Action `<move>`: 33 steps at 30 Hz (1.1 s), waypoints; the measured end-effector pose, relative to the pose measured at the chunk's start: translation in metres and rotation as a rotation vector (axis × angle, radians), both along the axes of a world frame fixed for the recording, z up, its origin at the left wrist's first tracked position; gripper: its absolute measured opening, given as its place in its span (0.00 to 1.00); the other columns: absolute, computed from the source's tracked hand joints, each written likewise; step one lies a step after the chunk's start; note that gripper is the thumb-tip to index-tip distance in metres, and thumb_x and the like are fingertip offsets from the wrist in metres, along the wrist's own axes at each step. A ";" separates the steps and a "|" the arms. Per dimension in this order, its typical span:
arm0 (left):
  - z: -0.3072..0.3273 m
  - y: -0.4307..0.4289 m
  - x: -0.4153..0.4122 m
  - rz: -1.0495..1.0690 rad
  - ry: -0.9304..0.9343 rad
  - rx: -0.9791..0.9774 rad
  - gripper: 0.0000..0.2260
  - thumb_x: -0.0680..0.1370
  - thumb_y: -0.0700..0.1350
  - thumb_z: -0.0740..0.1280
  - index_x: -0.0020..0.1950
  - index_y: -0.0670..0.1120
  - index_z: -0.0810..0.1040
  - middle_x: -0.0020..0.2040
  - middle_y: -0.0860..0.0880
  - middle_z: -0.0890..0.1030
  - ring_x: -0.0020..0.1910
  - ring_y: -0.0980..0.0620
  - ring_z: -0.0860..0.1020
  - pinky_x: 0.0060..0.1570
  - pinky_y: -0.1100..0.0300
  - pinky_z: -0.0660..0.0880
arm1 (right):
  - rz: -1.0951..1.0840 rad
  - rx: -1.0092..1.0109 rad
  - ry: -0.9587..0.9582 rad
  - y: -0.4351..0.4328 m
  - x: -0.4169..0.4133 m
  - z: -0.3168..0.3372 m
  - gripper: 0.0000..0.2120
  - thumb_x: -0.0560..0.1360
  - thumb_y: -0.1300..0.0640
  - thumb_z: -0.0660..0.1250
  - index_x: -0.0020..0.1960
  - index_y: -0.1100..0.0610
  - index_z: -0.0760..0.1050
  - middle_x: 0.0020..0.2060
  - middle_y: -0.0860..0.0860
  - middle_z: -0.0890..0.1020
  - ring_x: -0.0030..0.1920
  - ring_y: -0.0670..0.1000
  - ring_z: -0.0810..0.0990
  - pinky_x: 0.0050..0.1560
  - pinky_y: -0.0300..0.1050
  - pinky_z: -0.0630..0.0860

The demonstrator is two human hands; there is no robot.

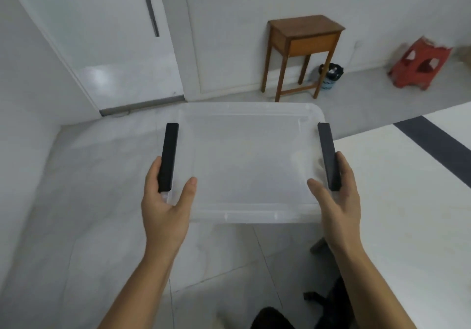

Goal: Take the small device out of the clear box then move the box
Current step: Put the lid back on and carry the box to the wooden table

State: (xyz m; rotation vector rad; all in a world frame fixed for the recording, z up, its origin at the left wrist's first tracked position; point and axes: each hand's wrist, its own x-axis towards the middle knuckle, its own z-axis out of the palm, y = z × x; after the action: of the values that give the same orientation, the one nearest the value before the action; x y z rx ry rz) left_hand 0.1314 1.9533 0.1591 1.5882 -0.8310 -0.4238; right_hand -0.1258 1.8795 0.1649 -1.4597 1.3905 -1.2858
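Pale floor tiles [84,201] and white walls fill the head view, with a white door [114,48] at upper left. A person holds a clear box [244,160] in the air over the floor, both bare forearms reaching in from the bottom edge. The left hand [165,201] grips the box's left end, thumb lying on the lid and fingers curled beneath the black latch [168,156] that runs along that side. The right hand [336,198] grips the opposite end the same way, thumb on top, fingers wrapped round the second black latch [328,155]. Between the two hands the box looks level, and floor tiles show faintly through it; whether anything lies inside cannot be told through the cloudy plastic. Just right of the right hand is a white bench [397,201] crossed by a dark stripe [433,145]. Well beyond the hands, against the far wall, stands a small wooden table [303,35], a dark bin [330,76] beside its legs. Farther right of that sits a red stool [418,63] on the floor. The small device is not visible anywhere.
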 end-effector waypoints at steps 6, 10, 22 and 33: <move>-0.002 -0.191 0.019 -0.245 -0.026 0.025 0.33 0.76 0.47 0.74 0.78 0.51 0.66 0.68 0.61 0.74 0.62 0.78 0.70 0.61 0.79 0.66 | -0.257 0.016 -0.052 -0.129 0.007 -0.015 0.35 0.71 0.49 0.67 0.77 0.45 0.62 0.69 0.32 0.70 0.66 0.30 0.68 0.68 0.42 0.67; -0.020 -0.325 0.031 -0.300 -0.055 0.041 0.32 0.75 0.45 0.74 0.77 0.52 0.67 0.62 0.69 0.72 0.58 0.81 0.70 0.56 0.82 0.65 | -0.326 0.024 -0.104 -0.244 0.021 -0.040 0.35 0.71 0.49 0.67 0.77 0.46 0.63 0.71 0.36 0.71 0.69 0.38 0.70 0.70 0.46 0.68; 0.006 -0.668 0.090 -0.140 -0.061 0.031 0.29 0.76 0.47 0.73 0.76 0.53 0.69 0.60 0.74 0.71 0.56 0.81 0.70 0.53 0.83 0.66 | -0.141 0.013 -0.137 -0.635 0.084 -0.017 0.37 0.71 0.50 0.69 0.78 0.48 0.62 0.65 0.27 0.68 0.63 0.25 0.68 0.56 0.20 0.67; -0.022 -1.027 0.065 -0.325 0.008 0.062 0.30 0.76 0.46 0.73 0.77 0.52 0.68 0.64 0.64 0.73 0.55 0.82 0.69 0.52 0.84 0.63 | -0.358 0.027 -0.070 -0.934 0.060 -0.027 0.38 0.70 0.47 0.68 0.78 0.46 0.61 0.70 0.35 0.70 0.63 0.25 0.67 0.55 0.22 0.66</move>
State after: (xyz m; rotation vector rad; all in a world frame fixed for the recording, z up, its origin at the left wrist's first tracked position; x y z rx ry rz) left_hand 0.1963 0.9263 0.1374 1.5094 -1.0840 -0.6930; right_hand -0.0653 0.9452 0.1382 -1.1690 1.6672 -1.5137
